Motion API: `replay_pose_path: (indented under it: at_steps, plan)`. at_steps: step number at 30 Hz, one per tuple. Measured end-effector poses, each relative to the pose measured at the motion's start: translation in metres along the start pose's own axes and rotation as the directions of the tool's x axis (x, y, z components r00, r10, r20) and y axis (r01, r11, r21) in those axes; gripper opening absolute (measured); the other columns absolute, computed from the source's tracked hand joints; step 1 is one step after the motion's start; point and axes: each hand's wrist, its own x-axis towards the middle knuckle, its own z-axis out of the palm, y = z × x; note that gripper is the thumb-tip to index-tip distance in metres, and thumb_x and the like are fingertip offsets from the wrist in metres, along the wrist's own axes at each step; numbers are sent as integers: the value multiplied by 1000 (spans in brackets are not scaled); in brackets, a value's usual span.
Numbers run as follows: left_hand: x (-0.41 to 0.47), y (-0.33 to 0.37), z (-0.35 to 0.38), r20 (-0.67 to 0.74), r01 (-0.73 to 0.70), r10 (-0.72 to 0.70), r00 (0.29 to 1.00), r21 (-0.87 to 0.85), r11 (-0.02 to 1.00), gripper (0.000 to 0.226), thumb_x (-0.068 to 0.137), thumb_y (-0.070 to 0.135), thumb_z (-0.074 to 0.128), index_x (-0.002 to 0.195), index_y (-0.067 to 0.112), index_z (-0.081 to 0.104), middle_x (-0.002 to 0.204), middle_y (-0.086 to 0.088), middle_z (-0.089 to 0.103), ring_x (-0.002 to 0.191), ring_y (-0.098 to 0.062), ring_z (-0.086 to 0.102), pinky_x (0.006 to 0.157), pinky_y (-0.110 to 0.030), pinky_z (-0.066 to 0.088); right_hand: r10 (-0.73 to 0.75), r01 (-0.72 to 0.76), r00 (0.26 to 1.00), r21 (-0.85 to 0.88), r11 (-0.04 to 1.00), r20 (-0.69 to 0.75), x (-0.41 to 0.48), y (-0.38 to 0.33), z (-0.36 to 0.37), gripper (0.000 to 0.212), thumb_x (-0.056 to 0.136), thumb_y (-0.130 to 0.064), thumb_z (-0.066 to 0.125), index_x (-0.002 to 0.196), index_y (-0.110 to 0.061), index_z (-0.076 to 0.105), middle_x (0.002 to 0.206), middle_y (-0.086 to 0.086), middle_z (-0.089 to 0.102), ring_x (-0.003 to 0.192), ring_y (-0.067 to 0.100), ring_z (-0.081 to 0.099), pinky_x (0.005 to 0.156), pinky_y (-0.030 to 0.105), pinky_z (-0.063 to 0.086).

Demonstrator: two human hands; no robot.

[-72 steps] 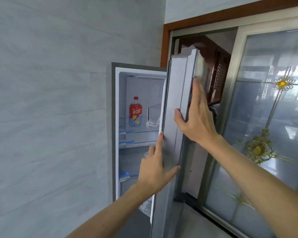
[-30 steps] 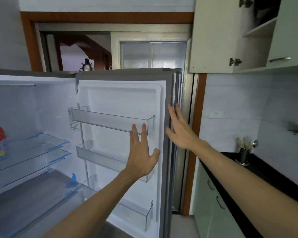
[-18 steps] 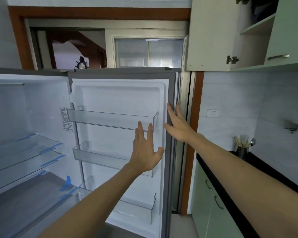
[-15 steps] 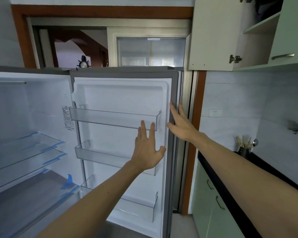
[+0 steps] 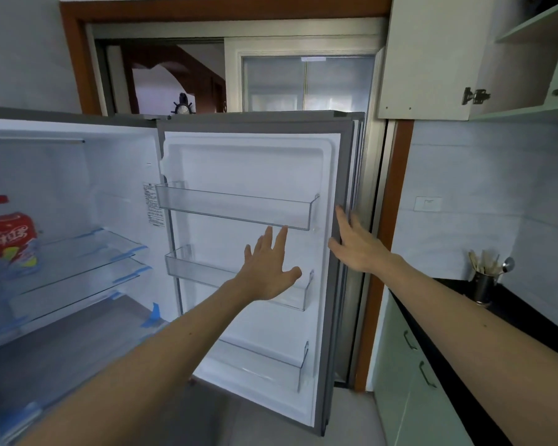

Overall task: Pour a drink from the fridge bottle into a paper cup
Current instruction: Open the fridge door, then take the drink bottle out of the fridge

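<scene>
Reaching forward in the head view, the left hand (image 5: 266,268) spreads straight fingers in front of the white inner liner of the open grey fridge door (image 5: 248,162), with its fingertips at the lower edge of the top clear plastic door bin (image 5: 236,204). Its grip is wide and holds nothing. The right hand (image 5: 355,249) lies flat with straight fingers against the door's outer grey edge, its grip also wide. The plastic bottle with a red cap and red label (image 5: 10,236) stands upright on the upper glass shelf (image 5: 87,249) inside the fridge at far left, well apart from both hands. At right, a metal utensil holder (image 5: 482,288) stands on the black table (image 5: 529,320).
</scene>
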Motion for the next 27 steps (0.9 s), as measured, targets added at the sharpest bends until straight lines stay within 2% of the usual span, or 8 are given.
replay_pose_path:
  at_steps: [5,11,16,20,27]
  plan:
    - [-32,-39,-9,59,104,-115,992,168,980,91,97,53,47,158,19,-11,167,-15,-3,154,-33,1,121,-57,2,-38,52,996,-190,980,79,-20,-7,15,77,100,-56,32,157,-23,-8,162,15,17,138,36,38,103,53,44]
    - [-83,-78,-35,26,199,-215,976,285,938,93,95,57,49,159,14,-3,165,-16,13,150,-37,18,120,-57,18,-128,174,979,-322,931,157,-47,-63,32,75,101,-58,29,158,-17,1,158,12,26,134,32,39,99,45,43]
    - [-135,-117,-65,-42,294,-297,954,330,897,93,93,59,50,158,14,1,162,-17,21,146,-38,26,117,-58,24,-219,274,953,-285,919,208,-53,-128,54,76,100,-60,29,157,-19,2,156,11,28,133,32,39,98,43,41]
    - [-190,-145,-91,-59,377,-383,922,371,849,93,92,59,49,158,13,2,161,-16,21,144,-38,29,116,-56,26,-299,353,924,-232,906,239,-59,-189,73,74,100,-60,31,157,-20,5,154,11,31,131,32,42,95,41,41]
    - [-285,-183,-134,-95,508,-517,851,398,764,93,93,57,50,158,12,1,161,-18,19,145,-38,28,116,-56,26,-397,447,875,-150,882,277,-76,-285,108,73,98,-60,37,155,-21,13,151,13,37,130,34,45,100,44,42]
